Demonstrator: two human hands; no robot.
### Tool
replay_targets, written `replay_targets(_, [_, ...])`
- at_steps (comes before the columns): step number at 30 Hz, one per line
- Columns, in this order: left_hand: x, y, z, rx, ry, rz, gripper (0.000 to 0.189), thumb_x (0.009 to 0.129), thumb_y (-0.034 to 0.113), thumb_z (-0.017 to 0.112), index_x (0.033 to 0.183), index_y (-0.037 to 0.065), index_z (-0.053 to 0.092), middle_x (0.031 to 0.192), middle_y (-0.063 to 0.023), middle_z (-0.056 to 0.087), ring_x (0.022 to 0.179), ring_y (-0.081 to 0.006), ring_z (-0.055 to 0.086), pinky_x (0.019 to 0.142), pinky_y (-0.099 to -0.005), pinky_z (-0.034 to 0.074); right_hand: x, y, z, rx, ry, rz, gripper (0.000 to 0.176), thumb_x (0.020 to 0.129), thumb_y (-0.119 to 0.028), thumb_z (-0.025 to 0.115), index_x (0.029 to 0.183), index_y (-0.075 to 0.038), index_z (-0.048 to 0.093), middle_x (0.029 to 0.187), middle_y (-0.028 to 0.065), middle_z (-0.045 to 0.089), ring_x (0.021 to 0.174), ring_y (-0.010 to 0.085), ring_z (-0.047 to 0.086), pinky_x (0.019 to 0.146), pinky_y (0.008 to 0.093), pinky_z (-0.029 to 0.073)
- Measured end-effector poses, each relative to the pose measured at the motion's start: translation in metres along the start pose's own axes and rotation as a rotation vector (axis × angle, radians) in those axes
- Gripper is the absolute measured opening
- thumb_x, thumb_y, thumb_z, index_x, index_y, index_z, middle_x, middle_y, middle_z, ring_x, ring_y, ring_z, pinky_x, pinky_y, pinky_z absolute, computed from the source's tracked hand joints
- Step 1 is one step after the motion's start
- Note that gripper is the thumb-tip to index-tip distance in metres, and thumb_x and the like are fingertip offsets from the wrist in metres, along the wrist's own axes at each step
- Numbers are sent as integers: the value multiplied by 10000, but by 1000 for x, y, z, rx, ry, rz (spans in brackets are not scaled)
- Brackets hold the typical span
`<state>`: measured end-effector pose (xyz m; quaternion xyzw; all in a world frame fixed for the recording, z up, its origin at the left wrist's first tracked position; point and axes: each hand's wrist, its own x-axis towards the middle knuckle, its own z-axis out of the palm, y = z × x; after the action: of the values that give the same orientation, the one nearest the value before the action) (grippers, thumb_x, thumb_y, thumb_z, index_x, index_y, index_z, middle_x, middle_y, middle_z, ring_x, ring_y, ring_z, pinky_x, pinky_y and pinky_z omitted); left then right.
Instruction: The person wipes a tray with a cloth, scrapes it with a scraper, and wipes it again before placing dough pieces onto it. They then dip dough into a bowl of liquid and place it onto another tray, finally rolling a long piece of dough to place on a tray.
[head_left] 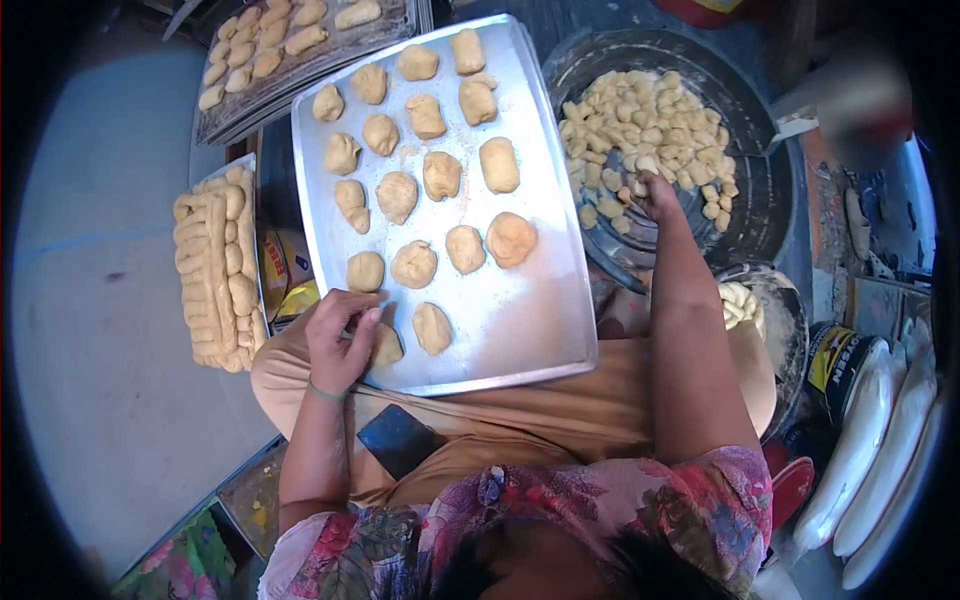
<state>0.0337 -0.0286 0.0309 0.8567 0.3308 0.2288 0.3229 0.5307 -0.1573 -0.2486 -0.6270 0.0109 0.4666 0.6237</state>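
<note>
A metal baking tray point(520, 330) rests across the lap, with rows of floured dough pieces point(441, 176) on it. My left hand point(340, 335) is at the tray's near left corner, fingers bent and thumb apart, beside a dough piece point(387, 346) that it partly hides. To the right, a wide dark basin point(765, 190) holds a heap of small dough lumps point(650, 110). My right hand point(657, 195) reaches into this basin at the heap's near edge, its fingers closed around a pale dough lump point(645, 164).
Another tray point(340, 60) of dough pieces stands at the upper left. Shaped dough point(215, 270) fills a tray farther left. On the right are a bowl point(785, 310) with pale braided dough, a dark tub with yellow lettering point(838, 365) and long white plastic-wrapped packages point(850, 450).
</note>
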Motion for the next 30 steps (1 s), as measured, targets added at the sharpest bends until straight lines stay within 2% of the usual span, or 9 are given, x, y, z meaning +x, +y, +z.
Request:
replay_targets(3, [-8, 11, 1, 157, -154, 145, 217, 792, 146, 693, 975, 34, 664, 896, -110, 619, 818, -251, 592, 725, -339, 472, -33, -62, 24, -140, -127, 44, 408, 775, -141, 596, 1168, -93, 499, 939, 52, 579, 749, 155, 584, 532, 286, 489])
replay_targets(6, [-13, 36, 11, 296, -281, 319, 345, 769, 207, 707, 1073, 62, 638, 1036, -127, 596, 959, -312, 559, 841, -406, 441, -94, -122, 71, -455, -304, -163, 451, 769, -188, 635, 1197, -102, 520, 934, 33, 597, 750, 125, 571, 555, 264, 476])
replay_targets(9, [-28, 36, 23, 335, -309, 272, 391, 770, 191, 698, 1138, 91, 612, 1097, -135, 567, 1025, -307, 533, 887, -416, 414, -193, -157, 131, -773, -444, -261, 476, 775, -219, 651, 1216, -80, 538, 960, 38, 617, 796, 138, 583, 630, 283, 488])
replay_targets(11, [-31, 36, 25, 340, -290, 241, 378, 763, 174, 696, 1124, 97, 615, 1092, -131, 564, 1026, -305, 533, 887, -418, 415, -254, -156, 163, -992, -529, -285, 487, 790, -216, 649, 1234, -51, 539, 1059, 56, 632, 882, 161, 608, 725, 281, 502])
replay_targets(12, [-31, 38, 24, 347, -289, 234, 373, 764, 173, 695, 1119, 95, 616, 1088, -130, 564, 1020, -305, 534, 886, -416, 415, -256, -130, 168, -1057, -583, -526, 453, 773, -311, 673, 1140, -51, 616, 987, 117, 679, 864, 233, 649, 770, 372, 508])
replay_targets(18, [-44, 49, 36, 396, -108, 234, 344, 775, 209, 681, 1088, 77, 629, 1072, -122, 560, 1027, -278, 524, 909, -424, 362, -344, -61, 213, -1595, -613, -469, 426, 745, -350, 696, 951, 17, 625, 919, 209, 657, 871, 343, 642, 768, 418, 494])
replay_targets(24, [-48, 63, 58, 459, -16, 233, 289, 809, 296, 639, 1009, 91, 667, 931, -73, 613, 957, -250, 526, 836, -410, 331, -332, -71, 190, -1153, -485, -633, 352, 694, -242, 790, 888, -24, 593, 845, 121, 646, 774, 226, 635, 687, 343, 497])
replay_targets(28, [-48, 75, 66, 486, -41, 214, 347, 790, 345, 668, 1016, 82, 668, 892, -79, 622, 938, -249, 535, 835, -406, 337, -341, -55, 176, -870, -538, -582, 260, 734, -107, 728, 894, -11, 548, 721, 110, 585, 650, 168, 588, 566, 329, 462])
replay_targets(30, [-48, 80, 65, 509, -83, 176, 363, 784, 345, 674, 1027, 75, 664, 894, -80, 623, 946, -249, 538, 834, -405, 344, -346, -51, 173, -973, -496, -607, 248, 735, -74, 704, 924, -5, 559, 719, 108, 586, 651, 150, 589, 569, 311, 456])
